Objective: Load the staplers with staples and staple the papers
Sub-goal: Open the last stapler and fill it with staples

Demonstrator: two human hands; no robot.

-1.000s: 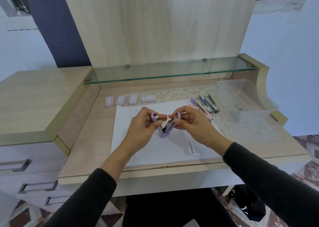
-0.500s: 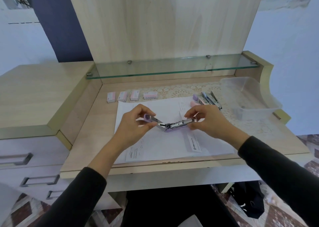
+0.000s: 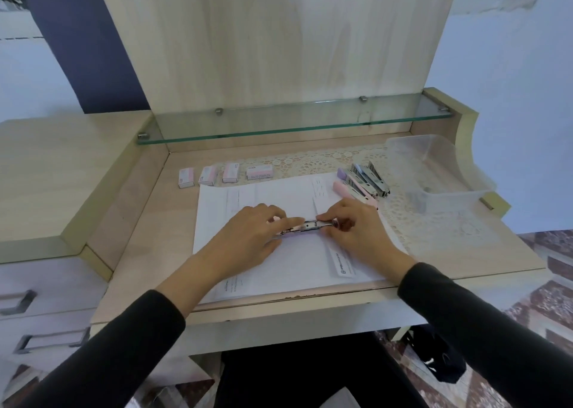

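Note:
A small purple stapler (image 3: 305, 227) lies opened out flat on the white papers (image 3: 294, 262), its metal staple channel facing up. My left hand (image 3: 251, 237) holds its left end down with the index finger laid along the channel. My right hand (image 3: 353, 227) pinches the right end of the stapler. Several staple boxes (image 3: 229, 173) stand in a row behind the papers. More staplers, pink, purple and grey (image 3: 361, 184), lie side by side at the papers' right corner.
A clear plastic tub (image 3: 440, 172) sits on a lace mat at the right of the desk. A glass shelf (image 3: 294, 119) runs across the back. Drawers (image 3: 37, 314) stand at the left, and the desk's front edge is close to my arms.
The stapler was held half-folded above the papers; both hands have spread it fully open and lowered it flat onto the sheets.

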